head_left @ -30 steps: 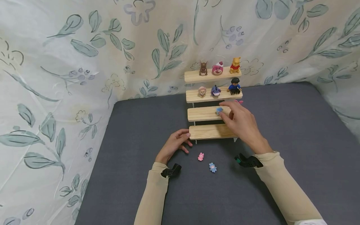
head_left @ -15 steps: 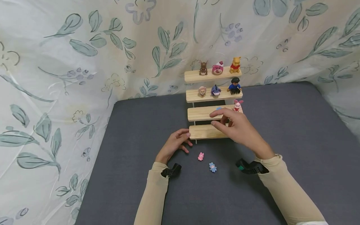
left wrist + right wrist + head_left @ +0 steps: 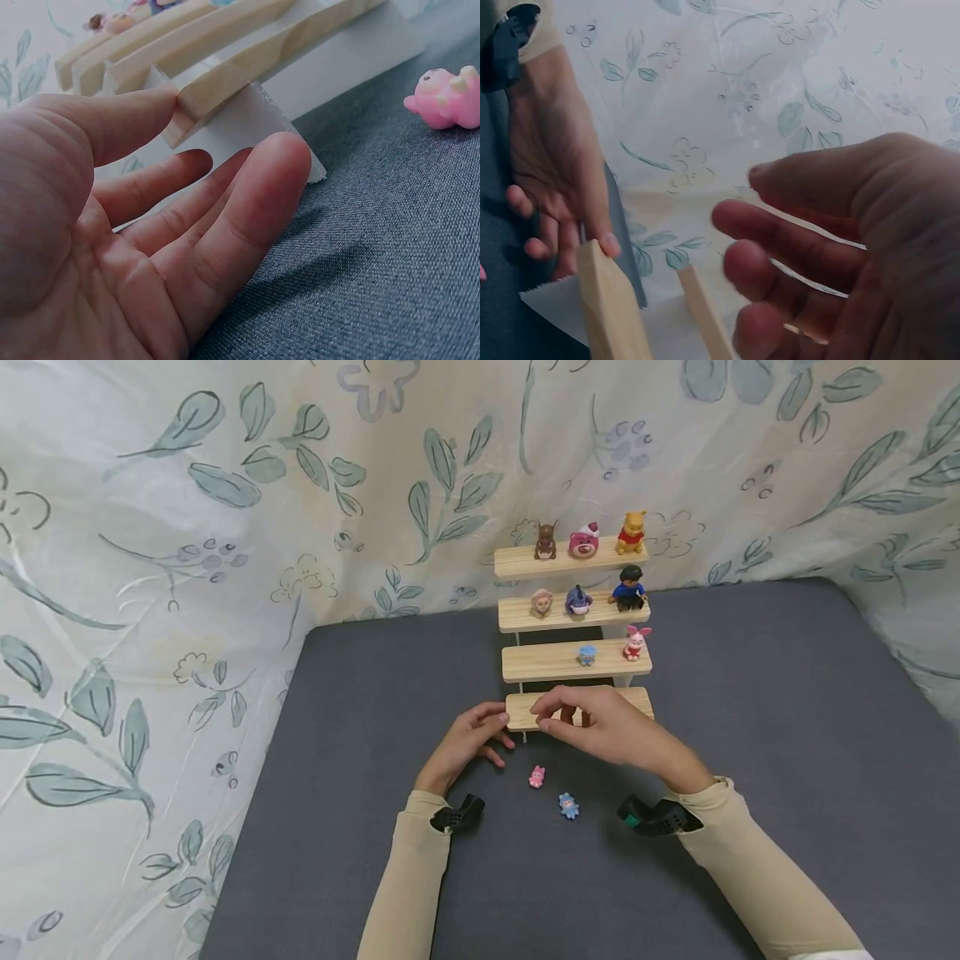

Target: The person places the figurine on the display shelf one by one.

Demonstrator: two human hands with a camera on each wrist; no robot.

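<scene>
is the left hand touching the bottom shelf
Touching: the left wrist view shows the left hand's thumb pressed on the end of the bottom shelf; the head view agrees.

Long beige sleeves [image 3: 405, 877] to both wrists, a small black camera clip [image 3: 457, 817] at each cuff.

A stepped shelf [image 3: 573, 664] stands at the back of the table [image 3: 750, 710]. Before its lowest step lie two small figures [image 3: 536, 777]. The left hand [image 3: 467, 745] rests at the step's left end, the right hand [image 3: 607, 731] above its middle.
</scene>
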